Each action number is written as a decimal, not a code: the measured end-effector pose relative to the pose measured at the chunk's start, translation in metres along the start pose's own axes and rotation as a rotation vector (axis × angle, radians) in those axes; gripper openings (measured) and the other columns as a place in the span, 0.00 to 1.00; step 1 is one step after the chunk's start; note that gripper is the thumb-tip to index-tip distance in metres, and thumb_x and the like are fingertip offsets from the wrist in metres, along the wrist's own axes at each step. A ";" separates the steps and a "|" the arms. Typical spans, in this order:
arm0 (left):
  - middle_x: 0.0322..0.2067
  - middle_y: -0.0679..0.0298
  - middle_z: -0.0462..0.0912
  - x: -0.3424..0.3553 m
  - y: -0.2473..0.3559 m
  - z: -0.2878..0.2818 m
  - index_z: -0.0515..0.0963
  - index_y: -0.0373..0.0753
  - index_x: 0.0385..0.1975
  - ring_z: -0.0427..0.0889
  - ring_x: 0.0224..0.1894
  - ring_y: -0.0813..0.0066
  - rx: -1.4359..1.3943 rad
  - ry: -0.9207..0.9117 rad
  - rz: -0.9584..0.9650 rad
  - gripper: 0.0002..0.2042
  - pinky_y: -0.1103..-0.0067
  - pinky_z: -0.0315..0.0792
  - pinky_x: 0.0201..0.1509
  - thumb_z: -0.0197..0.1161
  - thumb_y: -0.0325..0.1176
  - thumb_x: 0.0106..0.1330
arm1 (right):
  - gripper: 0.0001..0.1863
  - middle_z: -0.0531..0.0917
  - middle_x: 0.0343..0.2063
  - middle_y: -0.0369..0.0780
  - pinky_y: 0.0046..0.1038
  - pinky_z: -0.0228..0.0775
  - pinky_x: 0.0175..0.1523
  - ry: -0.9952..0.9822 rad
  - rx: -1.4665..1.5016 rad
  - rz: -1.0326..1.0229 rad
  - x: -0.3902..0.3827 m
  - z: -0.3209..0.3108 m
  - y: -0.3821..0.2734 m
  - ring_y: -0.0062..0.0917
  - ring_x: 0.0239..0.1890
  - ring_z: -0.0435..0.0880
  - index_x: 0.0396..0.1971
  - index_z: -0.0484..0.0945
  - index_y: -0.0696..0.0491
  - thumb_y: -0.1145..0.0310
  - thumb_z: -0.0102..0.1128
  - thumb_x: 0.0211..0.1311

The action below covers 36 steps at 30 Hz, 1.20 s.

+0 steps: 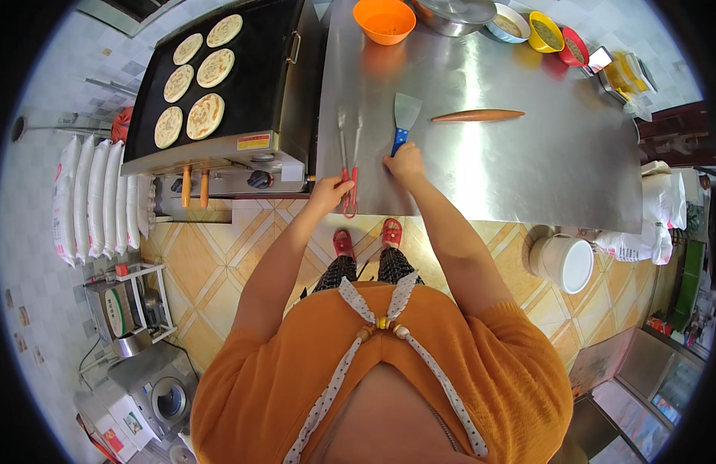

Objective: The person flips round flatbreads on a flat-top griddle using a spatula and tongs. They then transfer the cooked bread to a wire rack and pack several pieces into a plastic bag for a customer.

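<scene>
My left hand (329, 193) is closed around the red grips of a pair of metal tongs (355, 172), whose two arms stand apart and point away from me over the steel table (528, 178). In my right hand (406, 162) is a scraper (406, 113) with a blue handle and a flat metal blade, held at the tabletop. A tapered wooden rolling pin (477, 115) lies to the right of the blade. Left of the table, several round browned flatbreads (215, 68) lie in two columns on a black griddle (257, 69).
Along the table's far edge stand an orange bowl (385, 22), a metal pot (455, 15) and blue, yellow and red bowls (573, 48). Two wooden handles (186, 188) jut from the griddle's front. White sacks (97, 197) stand at left, a lidded bucket (566, 263) at right.
</scene>
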<state>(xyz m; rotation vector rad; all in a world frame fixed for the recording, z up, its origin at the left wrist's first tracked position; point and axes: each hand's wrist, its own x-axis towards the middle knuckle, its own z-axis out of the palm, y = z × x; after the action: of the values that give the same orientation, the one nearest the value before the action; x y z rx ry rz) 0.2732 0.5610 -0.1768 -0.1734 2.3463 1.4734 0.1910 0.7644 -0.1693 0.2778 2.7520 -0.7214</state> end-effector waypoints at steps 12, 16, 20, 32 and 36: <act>0.18 0.55 0.80 0.092 0.046 0.016 0.79 0.31 0.21 0.81 0.21 0.69 0.028 -0.169 -0.142 0.16 0.73 0.73 0.27 0.60 0.41 0.54 | 0.25 0.79 0.21 0.49 0.34 0.69 0.32 -0.154 0.337 -0.399 0.022 -0.015 -0.006 0.35 0.25 0.79 0.27 0.75 0.63 0.50 0.57 0.48; 0.22 0.52 0.80 0.092 0.043 0.023 0.80 0.35 0.22 0.81 0.27 0.60 0.469 0.018 -0.006 0.14 0.70 0.73 0.35 0.61 0.41 0.49 | 0.25 0.79 0.19 0.49 0.34 0.70 0.30 -0.030 0.292 -0.359 0.026 0.010 0.010 0.36 0.24 0.80 0.25 0.74 0.65 0.52 0.61 0.45; 0.26 0.52 0.80 0.033 0.035 -0.013 0.79 0.35 0.27 0.80 0.32 0.57 0.423 0.067 0.098 0.16 0.69 0.72 0.37 0.59 0.44 0.54 | 0.25 0.79 0.25 0.54 0.37 0.70 0.39 0.031 0.168 -0.348 0.006 0.009 -0.017 0.44 0.31 0.80 0.26 0.73 0.66 0.55 0.61 0.44; 0.19 0.63 0.77 -0.174 -0.231 -0.264 0.77 0.37 0.30 0.75 0.18 0.78 -0.109 0.290 -0.160 0.10 0.81 0.71 0.21 0.59 0.38 0.57 | 0.12 0.79 0.21 0.45 0.27 0.70 0.28 0.236 0.373 -0.304 -0.099 -0.003 -0.075 0.26 0.23 0.79 0.27 0.71 0.62 0.67 0.57 0.52; 0.18 0.58 0.77 -0.178 -0.236 -0.368 0.76 0.36 0.31 0.76 0.19 0.75 0.190 0.450 -0.024 0.09 0.78 0.70 0.24 0.58 0.35 0.58 | 0.12 0.78 0.20 0.43 0.26 0.68 0.27 0.369 0.471 -0.188 -0.173 0.032 -0.080 0.23 0.22 0.76 0.24 0.70 0.60 0.66 0.59 0.49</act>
<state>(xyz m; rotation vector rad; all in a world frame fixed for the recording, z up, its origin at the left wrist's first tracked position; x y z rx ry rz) 0.4196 0.1127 -0.1676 -0.5278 2.8067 1.2934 0.3404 0.6607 -0.1052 0.2706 2.9344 -1.5076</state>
